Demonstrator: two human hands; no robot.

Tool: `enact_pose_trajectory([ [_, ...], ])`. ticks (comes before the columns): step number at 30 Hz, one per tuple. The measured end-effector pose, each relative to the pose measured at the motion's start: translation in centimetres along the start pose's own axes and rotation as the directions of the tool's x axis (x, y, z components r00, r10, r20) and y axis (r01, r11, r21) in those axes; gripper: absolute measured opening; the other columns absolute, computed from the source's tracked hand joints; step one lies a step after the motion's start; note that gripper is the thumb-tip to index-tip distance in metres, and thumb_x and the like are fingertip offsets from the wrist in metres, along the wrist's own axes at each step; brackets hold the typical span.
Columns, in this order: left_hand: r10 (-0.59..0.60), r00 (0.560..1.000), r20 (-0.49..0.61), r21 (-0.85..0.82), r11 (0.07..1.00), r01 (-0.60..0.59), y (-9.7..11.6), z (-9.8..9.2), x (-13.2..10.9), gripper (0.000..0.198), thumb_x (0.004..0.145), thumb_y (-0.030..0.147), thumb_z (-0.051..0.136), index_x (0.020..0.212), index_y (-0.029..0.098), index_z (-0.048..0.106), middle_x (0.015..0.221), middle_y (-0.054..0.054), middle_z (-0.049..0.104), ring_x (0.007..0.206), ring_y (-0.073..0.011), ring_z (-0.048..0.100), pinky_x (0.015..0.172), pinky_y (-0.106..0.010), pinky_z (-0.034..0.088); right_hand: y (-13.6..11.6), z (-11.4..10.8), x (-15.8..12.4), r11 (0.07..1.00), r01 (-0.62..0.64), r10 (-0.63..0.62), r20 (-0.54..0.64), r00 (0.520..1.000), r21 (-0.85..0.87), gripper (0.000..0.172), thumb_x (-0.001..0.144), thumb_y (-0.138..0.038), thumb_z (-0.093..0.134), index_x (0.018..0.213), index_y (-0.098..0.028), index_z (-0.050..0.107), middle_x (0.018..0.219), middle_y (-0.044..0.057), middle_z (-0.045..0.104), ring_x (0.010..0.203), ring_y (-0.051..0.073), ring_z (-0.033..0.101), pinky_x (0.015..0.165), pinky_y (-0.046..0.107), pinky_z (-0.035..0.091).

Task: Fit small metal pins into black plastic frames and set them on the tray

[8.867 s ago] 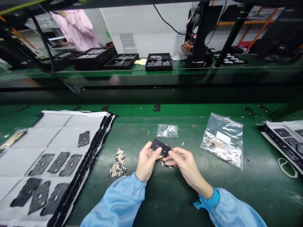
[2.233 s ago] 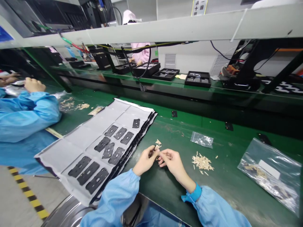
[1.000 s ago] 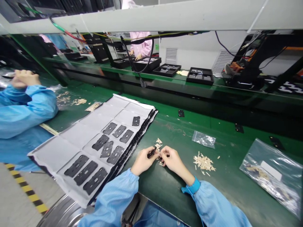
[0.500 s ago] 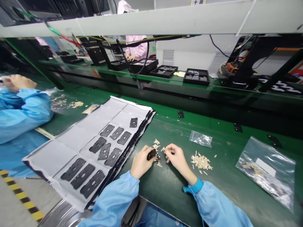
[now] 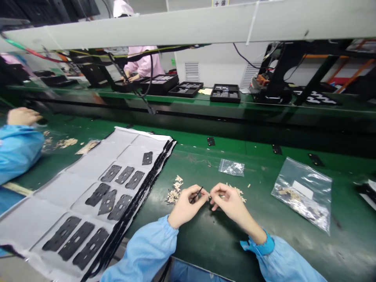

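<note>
Far left, a co-worker's hand (image 5: 22, 116) in a blue sleeve (image 5: 17, 150), near scattered beige slivers (image 5: 66, 143). Next, on the green workbench (image 5: 194, 150), a white lined sheet (image 5: 88, 176) bearing rows of flat black perforated pads (image 5: 107, 201). Just left of the grip, a loose pile of beige pieces (image 5: 174, 190). At centre, over the bench, the left hand (image 5: 186, 206) clenched, thumb and fingers pinching a thin black sliver (image 5: 199, 192). Touching distance away, the right hand (image 5: 232, 203), its fingertips (image 5: 216, 188) drawn together at the sliver's end, any tiny piece between them too small to tell. Just beyond, more scattered beige pieces (image 5: 237, 192). Farther off, above the grip, a small clear plastic bag (image 5: 231, 167). Far right of the grip, a larger clear zip bag (image 5: 302, 196) with a white label, holding dark and beige pieces.
</note>
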State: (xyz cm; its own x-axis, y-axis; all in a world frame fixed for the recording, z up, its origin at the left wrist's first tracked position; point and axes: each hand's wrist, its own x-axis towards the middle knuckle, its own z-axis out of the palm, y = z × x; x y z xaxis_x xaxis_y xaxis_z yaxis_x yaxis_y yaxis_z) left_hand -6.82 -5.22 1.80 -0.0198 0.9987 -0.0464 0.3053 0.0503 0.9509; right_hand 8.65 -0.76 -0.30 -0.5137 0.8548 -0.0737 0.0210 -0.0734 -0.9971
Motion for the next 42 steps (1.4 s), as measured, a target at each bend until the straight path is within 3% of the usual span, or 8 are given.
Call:
enact_pose_trajectory([
  [5, -0.013, 0.999, 0.045, -0.010, 1.000, 0.014, 1.3, 2.5, 1.7, 0.016, 0.077, 0.029, 0.058, 0.074, 0.014, 0.059, 0.063, 0.002, 0.052, 0.053, -0.0080, 0.038, 0.050, -0.021, 0.030, -0.7, -2.5, -1.2, 0.998, 0.030, -0.035, -0.114, 0.993, -0.048, 0.010, 0.081, -0.026, 0.056, 0.078, -0.017, 0.055, 0.062, -0.002, 0.054, 0.055, 0.013, 0.059, 0.050, 0.026, 0.056],
  [9, 0.036, 0.998, 0.056, 0.037, 0.999, -0.039, 1.7, 4.5, 3.2, 0.013, 0.077, 0.026, 0.057, 0.073, 0.014, 0.059, 0.062, 0.003, 0.051, 0.053, -0.0078, 0.038, 0.050, -0.020, 0.029, -1.4, -4.4, -2.0, 0.949, 0.150, -0.212, -0.208, 0.955, -0.278, 0.006, 0.084, -0.025, 0.054, 0.084, -0.019, 0.056, 0.075, 0.001, 0.055, 0.060, 0.012, 0.058, 0.052, 0.022, 0.052],
  [15, 0.157, 0.983, 0.091, 0.154, 0.973, -0.170, 1.9, 6.3, 4.6, 0.012, 0.078, 0.022, 0.055, 0.070, 0.015, 0.060, 0.064, 0.002, 0.051, 0.057, -0.0087, 0.042, 0.052, -0.020, 0.032, -1.7, -7.0, -2.8, 0.783, 0.295, -0.413, -0.103, 0.905, -0.548, 0.014, 0.088, -0.016, 0.047, 0.081, -0.019, 0.059, 0.081, 0.004, 0.057, 0.074, 0.016, 0.057, 0.065, 0.026, 0.046],
  [20, 0.183, 0.972, 0.145, 0.147, 0.968, -0.204, 1.5, 7.0, 5.3, 0.017, 0.078, 0.024, 0.055, 0.064, 0.015, 0.059, 0.061, 0.002, 0.047, 0.057, -0.0092, 0.042, 0.053, -0.021, 0.032, -1.5, -8.0, -3.3, 0.769, 0.283, -0.363, -0.028, 0.931, -0.573, 0.016, 0.090, -0.015, 0.043, 0.085, -0.019, 0.058, 0.085, 0.005, 0.058, 0.075, 0.016, 0.056, 0.066, 0.026, 0.044],
  [24, 0.113, 0.975, 0.192, 0.031, 0.992, -0.121, -0.3, 7.3, 5.5, 0.014, 0.076, 0.024, 0.056, 0.066, 0.015, 0.058, 0.063, 0.001, 0.049, 0.056, -0.0091, 0.044, 0.052, -0.020, 0.033, -0.6, -7.9, -3.1, 0.800, 0.250, -0.319, -0.033, 0.947, -0.546, 0.017, 0.090, -0.017, 0.043, 0.085, -0.019, 0.059, 0.084, 0.005, 0.058, 0.074, 0.016, 0.056, 0.066, 0.026, 0.045],
  [33, 0.092, 0.978, 0.190, 0.070, 0.992, -0.107, -1.8, 7.3, 5.4, 0.013, 0.075, 0.018, 0.057, 0.063, 0.015, 0.057, 0.061, 0.002, 0.047, 0.056, -0.0087, 0.043, 0.053, -0.021, 0.034, 1.1, -7.7, -2.1, 0.938, 0.081, -0.117, -0.090, 0.989, -0.336, 0.014, 0.086, -0.020, 0.050, 0.078, -0.019, 0.062, 0.081, 0.004, 0.059, 0.071, 0.015, 0.059, 0.059, 0.024, 0.050],
  [39, -0.076, 0.981, 0.176, -0.063, 0.994, 0.089, -1.6, 7.3, 5.7, 0.007, 0.077, 0.020, 0.056, 0.071, 0.016, 0.056, 0.065, 0.002, 0.052, 0.056, -0.0083, 0.047, 0.053, -0.019, 0.038, 1.4, -8.4, -1.8, 0.930, -0.031, -0.087, -0.300, 0.950, -0.366, 0.013, 0.085, -0.022, 0.052, 0.077, -0.019, 0.061, 0.074, 0.003, 0.056, 0.064, 0.014, 0.056, 0.055, 0.024, 0.049],
  [42, -0.170, 0.965, 0.201, -0.162, 0.966, 0.204, -1.5, 7.2, 5.8, 0.008, 0.077, 0.024, 0.057, 0.073, 0.016, 0.055, 0.065, 0.001, 0.059, 0.057, -0.0097, 0.053, 0.051, -0.020, 0.042, 1.3, -8.8, -2.0, 0.872, 0.016, -0.132, -0.203, 0.970, -0.490, 0.017, 0.086, -0.016, 0.048, 0.086, -0.020, 0.064, 0.080, 0.005, 0.060, 0.071, 0.017, 0.058, 0.064, 0.028, 0.049],
])
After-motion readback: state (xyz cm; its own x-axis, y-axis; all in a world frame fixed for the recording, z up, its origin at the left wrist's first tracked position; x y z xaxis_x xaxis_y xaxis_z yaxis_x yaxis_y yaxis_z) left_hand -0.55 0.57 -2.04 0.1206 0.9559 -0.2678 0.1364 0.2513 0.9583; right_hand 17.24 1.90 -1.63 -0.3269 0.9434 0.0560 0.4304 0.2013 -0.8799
